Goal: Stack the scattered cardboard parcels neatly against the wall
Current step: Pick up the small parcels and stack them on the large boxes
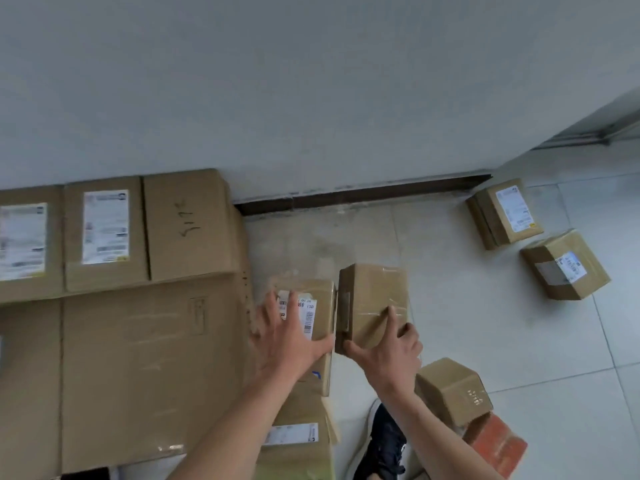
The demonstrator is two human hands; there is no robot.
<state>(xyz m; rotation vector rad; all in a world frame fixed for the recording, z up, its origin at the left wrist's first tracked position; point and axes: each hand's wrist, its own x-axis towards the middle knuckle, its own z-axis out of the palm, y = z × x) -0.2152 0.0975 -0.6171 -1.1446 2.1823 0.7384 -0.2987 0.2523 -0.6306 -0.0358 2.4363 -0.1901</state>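
My left hand [287, 336] lies with spread fingers on top of a small labelled cardboard parcel [317, 299], which sits on another parcel [304, 441] beside the big stack. My right hand [388, 351] grips the near end of a plain taped parcel [372, 299], held just right of the labelled one, thumb on its left side. Large boxes [145, 358] and smaller labelled ones [105, 233] are stacked against the grey wall [311, 98] at the left.
Two loose parcels lie on the tiled floor at the right, one [504, 213] near the wall corner and one [566, 265] beyond it. A small box [452, 389] on an orange box [495, 445] sits by my dark shoe [384, 441].
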